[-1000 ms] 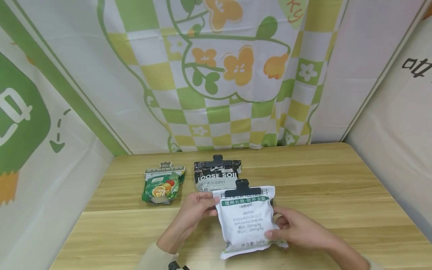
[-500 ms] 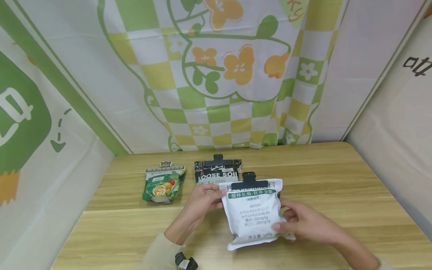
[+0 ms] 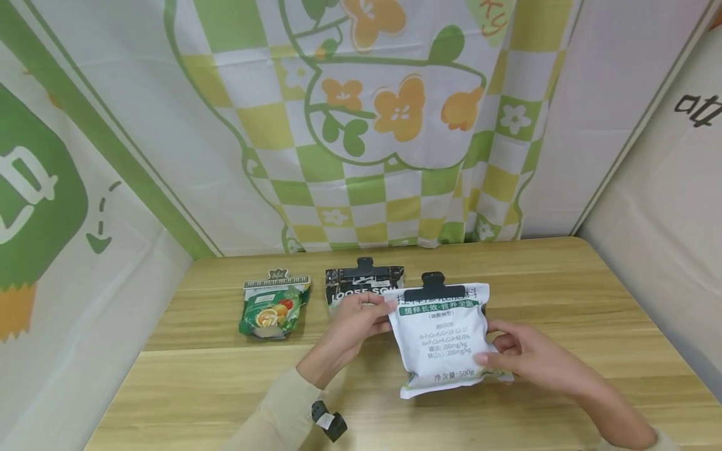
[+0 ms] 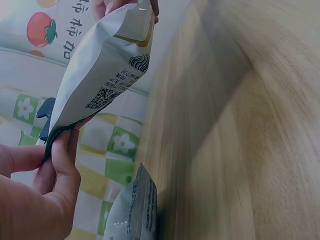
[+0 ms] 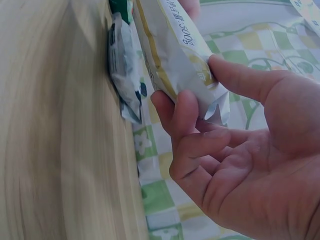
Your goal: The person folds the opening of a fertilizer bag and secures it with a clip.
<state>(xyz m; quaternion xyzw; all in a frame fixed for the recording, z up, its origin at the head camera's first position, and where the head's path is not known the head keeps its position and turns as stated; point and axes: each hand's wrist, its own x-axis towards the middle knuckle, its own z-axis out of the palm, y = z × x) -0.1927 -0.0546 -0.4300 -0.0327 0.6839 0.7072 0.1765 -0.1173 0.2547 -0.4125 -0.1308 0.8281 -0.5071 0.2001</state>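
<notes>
A white printed fertilizer bag (image 3: 442, 338), marked 500g, is held up off the table between both hands, its top closed by a black clip (image 3: 434, 287). My left hand (image 3: 355, 329) pinches the bag's upper left edge; the left wrist view shows thumb and fingers on that corner (image 4: 55, 175). Lower on the opposite side, my right hand (image 3: 533, 357) grips the bag, thumb on the front. In the right wrist view its fingers (image 5: 185, 117) curl behind the bag's lower end. Just behind the left hand lies a black "LOOSE SOIL" bag (image 3: 341, 285), partly hidden.
A green bag with fruit pictures (image 3: 273, 313), closed by a piano-key clip (image 3: 276, 282), lies at the left on the wooden table (image 3: 209, 388). A checkered curtain (image 3: 361, 194) hangs behind the table's back edge. A black device (image 3: 329, 421) is on the left sleeve.
Both hands have carried the white bag to the right and toward the table's far side. The green and black bags have stayed in place.
</notes>
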